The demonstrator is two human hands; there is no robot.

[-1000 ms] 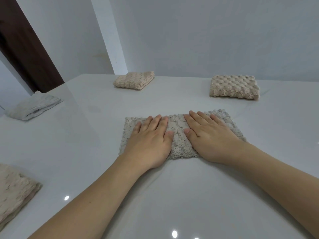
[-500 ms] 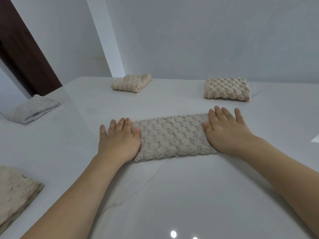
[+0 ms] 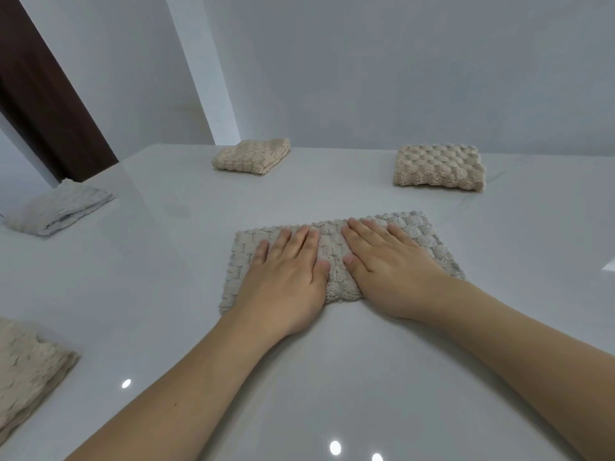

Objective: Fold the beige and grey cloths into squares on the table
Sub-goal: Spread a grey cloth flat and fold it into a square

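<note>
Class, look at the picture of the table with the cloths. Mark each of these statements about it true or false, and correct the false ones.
1. Both hands, left hand and right hand, lie flat on the grey cloth. True.
2. The grey cloth is lifted off the table. False: it lies flat on it.
3. Two folded beige cloths, one to the left and one to the right, lie at the far side. True.
4. The right hand pinches a corner. False: its fingers are straight, pressing down.

Bare table nearside; folded cloths well beyond.
</note>
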